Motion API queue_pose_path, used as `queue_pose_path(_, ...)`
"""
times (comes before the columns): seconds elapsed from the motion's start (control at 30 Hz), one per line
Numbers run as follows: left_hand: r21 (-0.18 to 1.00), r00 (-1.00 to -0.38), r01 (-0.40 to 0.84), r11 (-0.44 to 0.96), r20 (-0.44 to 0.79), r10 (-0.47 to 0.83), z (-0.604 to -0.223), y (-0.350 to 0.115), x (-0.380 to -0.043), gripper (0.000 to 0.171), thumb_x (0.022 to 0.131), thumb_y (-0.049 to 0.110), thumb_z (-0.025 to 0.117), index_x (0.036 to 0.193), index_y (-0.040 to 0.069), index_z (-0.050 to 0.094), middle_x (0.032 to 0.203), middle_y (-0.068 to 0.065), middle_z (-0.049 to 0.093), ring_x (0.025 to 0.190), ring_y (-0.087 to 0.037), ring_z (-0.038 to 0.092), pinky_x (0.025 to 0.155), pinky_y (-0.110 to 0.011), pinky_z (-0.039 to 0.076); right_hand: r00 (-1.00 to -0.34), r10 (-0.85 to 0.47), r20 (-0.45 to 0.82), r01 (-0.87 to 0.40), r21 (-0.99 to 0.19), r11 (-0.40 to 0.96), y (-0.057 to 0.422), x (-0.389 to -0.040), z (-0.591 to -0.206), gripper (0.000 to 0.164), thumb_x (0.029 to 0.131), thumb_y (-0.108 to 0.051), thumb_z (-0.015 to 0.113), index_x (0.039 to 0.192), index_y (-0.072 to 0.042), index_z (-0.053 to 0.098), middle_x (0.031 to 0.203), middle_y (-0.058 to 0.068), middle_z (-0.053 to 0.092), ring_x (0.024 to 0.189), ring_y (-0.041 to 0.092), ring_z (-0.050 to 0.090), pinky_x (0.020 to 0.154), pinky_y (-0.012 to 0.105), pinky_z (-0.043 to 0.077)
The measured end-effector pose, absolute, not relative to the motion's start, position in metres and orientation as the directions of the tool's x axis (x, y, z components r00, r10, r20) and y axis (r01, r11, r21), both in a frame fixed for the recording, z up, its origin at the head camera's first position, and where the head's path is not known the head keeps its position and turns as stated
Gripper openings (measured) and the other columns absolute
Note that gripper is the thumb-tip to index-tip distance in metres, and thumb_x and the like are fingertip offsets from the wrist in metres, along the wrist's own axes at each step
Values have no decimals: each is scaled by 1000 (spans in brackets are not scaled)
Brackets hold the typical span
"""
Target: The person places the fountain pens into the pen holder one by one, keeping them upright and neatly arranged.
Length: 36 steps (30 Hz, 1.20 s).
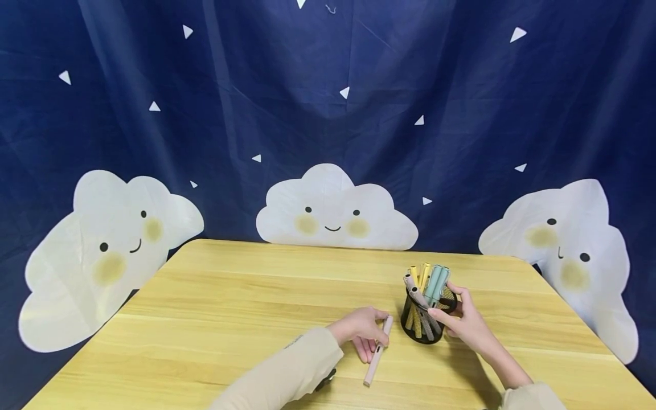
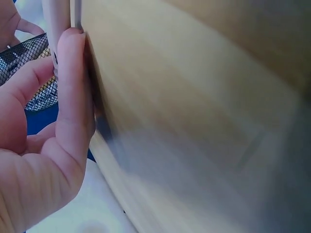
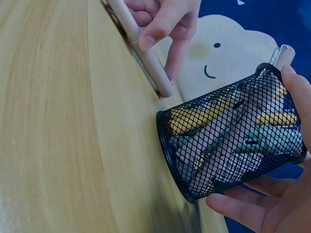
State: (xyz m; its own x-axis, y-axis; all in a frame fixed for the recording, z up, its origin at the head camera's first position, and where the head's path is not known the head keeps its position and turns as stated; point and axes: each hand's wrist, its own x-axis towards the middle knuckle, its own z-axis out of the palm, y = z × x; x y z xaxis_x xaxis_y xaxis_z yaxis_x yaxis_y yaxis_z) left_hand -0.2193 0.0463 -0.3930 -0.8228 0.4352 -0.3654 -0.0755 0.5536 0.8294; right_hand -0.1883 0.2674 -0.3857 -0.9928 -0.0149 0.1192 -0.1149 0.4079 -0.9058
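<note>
My left hand (image 1: 363, 329) pinches a pale pink pen (image 1: 375, 364) between thumb and fingers, close over the table and left of the pen holder. The right wrist view shows the thumb pressed along the side of that pen (image 3: 146, 58). A black mesh pen holder (image 3: 228, 141) stands upright on the table. Fingers and thumb of my right hand (image 1: 467, 323) hold it from the right, near its rim. Yellow pens (image 1: 425, 274), teal pens (image 1: 437, 281) and pale pinkish-grey pens (image 1: 418, 297) lean inside it, caps up.
The light wooden table (image 1: 230, 319) extends around both hands. Behind it hangs a dark blue curtain (image 1: 287, 114) with white triangles and smiling clouds (image 1: 333, 193). A small black object (image 1: 326, 380) shows beside the left sleeve (image 1: 287, 370).
</note>
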Motion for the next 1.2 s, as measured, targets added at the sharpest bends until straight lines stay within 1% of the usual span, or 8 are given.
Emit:
queue_pose_path(0.2,835,-832,-52,548,-340,439,-392,46,-223,66,71,-5,66,132,7,43,58,-19,56,35,-19,49,36,-28,48,-993,-19,115,-113,-907,405,268,-188,-387,73,85,-17,62,138,-6,13,109,29,50,85,20,55,63,39,53)
queue_pose_path(0.4,836,-853,5,549,-283,439,-387,44,-229,65,71,-5,63,132,6,42,54,-11,55,33,-13,44,30,-18,38,-993,-17,118,-115,-911,396,269,-189,-386,72,85,-16,62,138,-7,13,110,30,49,86,20,55,63,40,53)
queue_pose_path(0.5,844,-856,14,537,-268,443,-384,43,-232,63,72,-5,63,131,3,41,54,-10,55,33,-11,43,30,-16,36,-993,-22,117,-116,-910,398,269,-188,-386,73,85,-16,62,138,-6,13,111,32,48,88,22,55,64,40,53)
queue_pose_path(0.63,861,-863,23,509,-240,445,-380,41,-237,57,74,-5,61,127,2,42,57,-10,56,36,-11,43,31,-16,35,-994,-23,110,-109,-910,400,268,-188,-386,73,85,-17,62,138,-6,13,112,33,47,91,27,55,65,41,52)
queue_pose_path(0.73,877,-866,18,481,-227,446,-378,39,-240,55,75,-5,60,126,2,42,58,-9,56,38,-12,44,32,-17,36,-995,-19,103,-102,-909,404,268,-188,-386,73,85,-18,62,138,-7,13,113,33,47,93,30,54,65,42,52)
queue_pose_path(0.87,909,-852,-22,416,-234,467,-376,37,-243,57,76,-6,59,129,3,39,61,-11,56,40,-14,45,34,-18,40,-995,-20,97,-97,-910,402,268,-188,-386,73,85,-18,62,138,-8,13,114,33,46,94,32,54,67,43,52)
queue_pose_path(1.03,932,-837,-72,356,-250,486,-373,35,-245,62,77,-8,59,133,6,36,65,-15,57,42,-16,48,37,-21,44,-995,-21,101,-101,-910,402,267,-188,-386,73,85,-18,62,138,-7,13,113,32,46,91,29,55,66,43,52)
queue_pose_path(1.2,940,-833,-75,332,-242,498,-369,33,-247,63,78,-7,61,134,8,36,67,-17,58,44,-19,51,41,-26,49,-994,-19,105,-103,-908,406,267,-188,-385,73,84,-18,62,138,-6,13,111,31,47,89,25,55,65,42,52)
